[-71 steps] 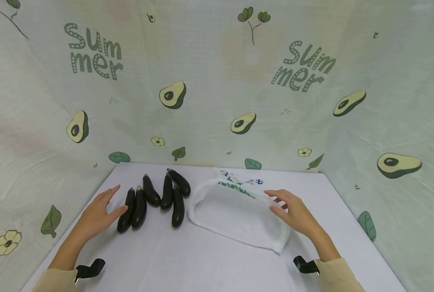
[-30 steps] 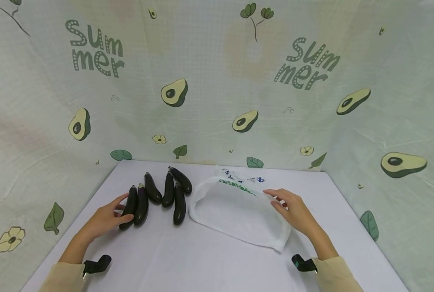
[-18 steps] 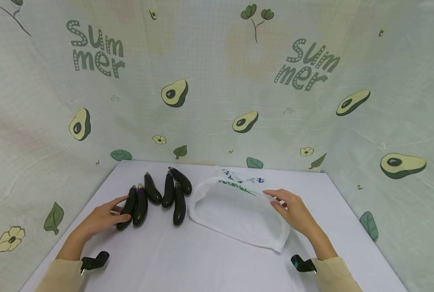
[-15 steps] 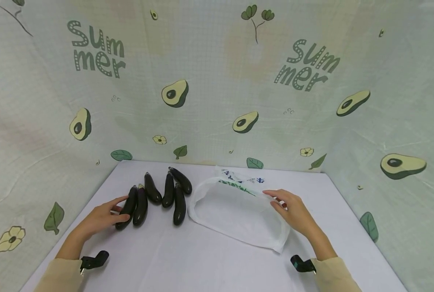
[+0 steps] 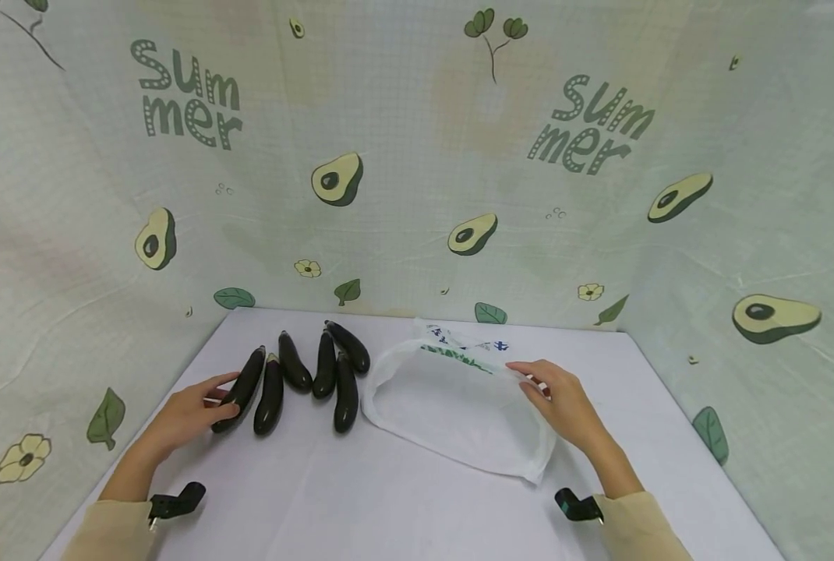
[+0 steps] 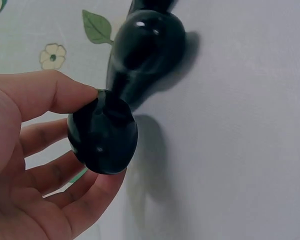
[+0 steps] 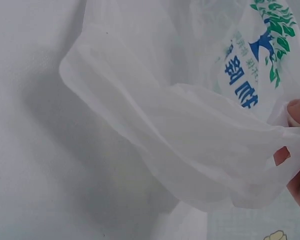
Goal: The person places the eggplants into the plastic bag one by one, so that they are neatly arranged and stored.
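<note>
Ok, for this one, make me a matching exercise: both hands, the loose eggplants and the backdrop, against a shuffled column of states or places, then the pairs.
1. Left hand
2. Right hand
3. Loose eggplants
4. Backdrop

A. Holds the white bag
B. Has avocado prints
C. Grips an eggplant
D. Lie on the table

Pairs: 1-C, 2-A, 3-D, 4-B.

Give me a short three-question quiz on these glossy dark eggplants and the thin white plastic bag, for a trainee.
1. How many glossy dark elongated eggplants show in the head view?
2. Which colours are printed on the thin white plastic bag? A: red and yellow; B: green and blue; C: black and orange.
3. True or false: the left hand grips one eggplant while the right hand pinches the bag.
Key: 1. Six. 2. B. 3. True.
</note>
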`<state>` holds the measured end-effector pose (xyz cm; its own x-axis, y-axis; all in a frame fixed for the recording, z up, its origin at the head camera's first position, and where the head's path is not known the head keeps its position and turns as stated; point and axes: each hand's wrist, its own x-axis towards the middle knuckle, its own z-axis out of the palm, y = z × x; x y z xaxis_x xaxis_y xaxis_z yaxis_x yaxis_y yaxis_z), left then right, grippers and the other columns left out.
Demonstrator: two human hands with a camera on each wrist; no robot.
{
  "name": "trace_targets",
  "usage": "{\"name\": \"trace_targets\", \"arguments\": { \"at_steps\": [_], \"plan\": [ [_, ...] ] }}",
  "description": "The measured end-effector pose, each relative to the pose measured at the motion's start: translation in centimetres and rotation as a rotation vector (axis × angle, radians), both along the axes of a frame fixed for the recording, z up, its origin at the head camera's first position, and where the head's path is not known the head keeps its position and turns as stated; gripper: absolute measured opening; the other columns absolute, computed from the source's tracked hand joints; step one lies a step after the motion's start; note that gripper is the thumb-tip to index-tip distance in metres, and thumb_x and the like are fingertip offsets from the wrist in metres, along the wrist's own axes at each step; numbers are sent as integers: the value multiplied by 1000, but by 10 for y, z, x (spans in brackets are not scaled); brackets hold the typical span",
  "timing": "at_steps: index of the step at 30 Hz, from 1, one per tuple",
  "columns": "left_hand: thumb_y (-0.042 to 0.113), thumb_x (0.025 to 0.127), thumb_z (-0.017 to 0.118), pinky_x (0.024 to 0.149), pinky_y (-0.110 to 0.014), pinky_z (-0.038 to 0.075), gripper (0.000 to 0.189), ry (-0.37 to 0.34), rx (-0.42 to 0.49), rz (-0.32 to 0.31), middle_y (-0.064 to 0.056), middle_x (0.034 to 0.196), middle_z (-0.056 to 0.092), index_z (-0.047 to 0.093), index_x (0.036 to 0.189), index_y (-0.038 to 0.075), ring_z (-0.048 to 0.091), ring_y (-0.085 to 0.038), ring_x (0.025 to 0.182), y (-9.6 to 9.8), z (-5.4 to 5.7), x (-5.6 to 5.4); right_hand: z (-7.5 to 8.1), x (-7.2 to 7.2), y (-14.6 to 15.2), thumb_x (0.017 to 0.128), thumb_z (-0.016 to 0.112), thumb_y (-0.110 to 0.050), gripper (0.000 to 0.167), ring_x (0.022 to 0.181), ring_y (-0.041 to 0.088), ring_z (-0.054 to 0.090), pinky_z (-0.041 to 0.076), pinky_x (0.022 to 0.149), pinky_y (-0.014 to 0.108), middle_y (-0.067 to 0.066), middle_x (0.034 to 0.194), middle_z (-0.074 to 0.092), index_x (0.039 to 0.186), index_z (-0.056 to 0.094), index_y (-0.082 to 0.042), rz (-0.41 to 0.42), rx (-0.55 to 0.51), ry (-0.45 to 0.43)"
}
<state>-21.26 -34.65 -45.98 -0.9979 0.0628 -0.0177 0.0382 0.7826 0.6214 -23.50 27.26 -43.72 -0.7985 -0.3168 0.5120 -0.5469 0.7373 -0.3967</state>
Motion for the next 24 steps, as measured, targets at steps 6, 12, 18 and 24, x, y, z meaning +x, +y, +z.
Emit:
{"name": "trace_targets", "arguments": {
  "at_steps": [6, 12, 18, 24],
  "plan": [
    [34, 100, 74, 85, -56, 57, 69, 29, 10, -19, -29, 133, 65, 49, 158, 8, 65, -48, 121, 10, 14, 3, -1, -3, -1, 94, 76, 5, 44, 92, 18, 68, 59, 71, 29, 4, 113, 76, 132, 75, -17, -38, 6, 14],
    [33, 100, 75, 85, -58, 57, 68, 53, 25, -38, -26, 134, 66, 49, 159, 11, 64, -45, 122, 28, 30, 6, -2, -5, 2, 94, 76, 6, 43, 93, 20, 69, 60, 72, 31, 5, 114, 76, 131, 75, -16, -66, -2, 16],
    [30, 99, 77, 85, -51, 58, 66, 92, 62, -81, -21, 130, 70, 52, 157, 14, 67, -39, 119, 48, 40, 7, 0, -4, 2, 94, 75, 6, 42, 95, 22, 69, 60, 72, 30, 6, 116, 76, 131, 75, -16, -75, -21, 3],
    [29, 98, 78, 83, -41, 58, 63, 113, 96, -151, -16, 126, 71, 56, 155, 15, 69, -34, 114, 69, 47, 9, -1, -5, 3, 94, 77, 2, 41, 93, 20, 70, 60, 71, 27, 4, 114, 76, 130, 75, -17, -58, -27, 9]
  ]
}}
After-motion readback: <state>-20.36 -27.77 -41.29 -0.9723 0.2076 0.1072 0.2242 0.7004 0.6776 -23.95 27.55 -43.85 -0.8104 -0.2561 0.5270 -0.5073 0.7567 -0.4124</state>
